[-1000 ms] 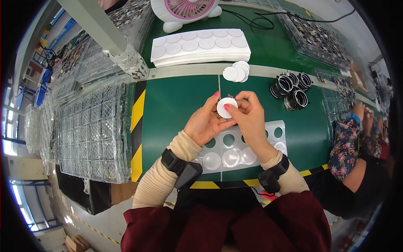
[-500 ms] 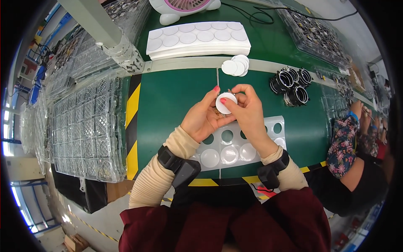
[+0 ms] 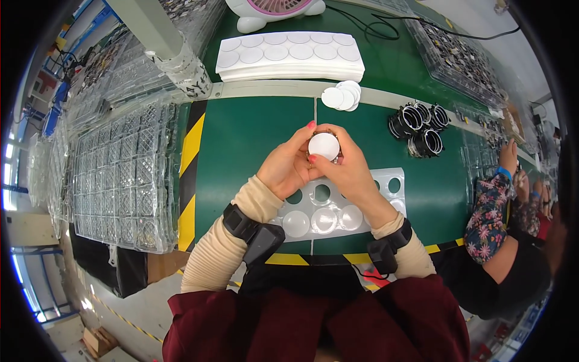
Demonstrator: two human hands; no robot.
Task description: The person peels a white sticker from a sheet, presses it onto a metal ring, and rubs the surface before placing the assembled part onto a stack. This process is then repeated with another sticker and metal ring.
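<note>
— What do the hands hold above the green table (image 3: 253, 139)?
— Left hand (image 3: 288, 168) and right hand (image 3: 345, 172) both pinch one small white disc (image 3: 324, 146), fingers curled closed around its rim.
— And beneath?
— A white punched sheet (image 3: 338, 205); black rings (image 3: 419, 127) lie well apart to the right.

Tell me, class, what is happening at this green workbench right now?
A person seated at the green bench holds a small round white disc in front of them, pinched between the left hand and the right hand. Just below lies a white punched sheet, some of its holes empty and some still filled. Loose discs, a stack of uncut sheets and black rings sit farther back. Another person's patterned sleeve shows at the right.
</note>
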